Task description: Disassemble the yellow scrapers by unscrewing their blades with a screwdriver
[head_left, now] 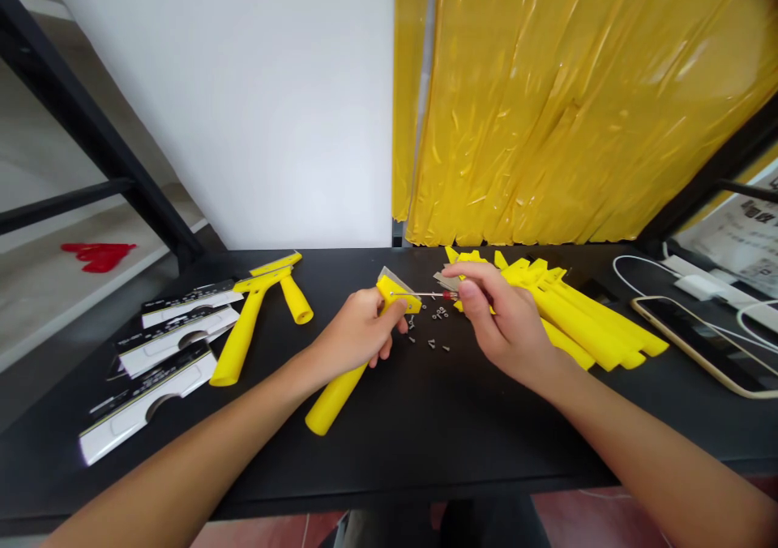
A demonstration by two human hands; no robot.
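Note:
My left hand (363,327) is closed around the neck of a yellow scraper (336,400), its handle slanting toward me and a metal blade (395,276) at its head. Between the fingers of my right hand (507,321) is a thin screwdriver (425,294), with a bit of red showing near the fingertips. Its tip meets the scraper head by a screw; whether it sits in the slot I cannot tell. Several small screws and nuts (438,313) lie loose on the black table (425,418) between my hands. Loose metal blades (446,279) lie partly hidden behind my right fingers.
Yellow scrapers (237,341) and white-and-black packaging sleeves (149,402) lie at left. Several yellow handles (599,325) are piled at right, beside a phone (705,345) and white cables (632,263). A white panel (273,110) and yellow plastic sheeting (547,110) stand behind the table.

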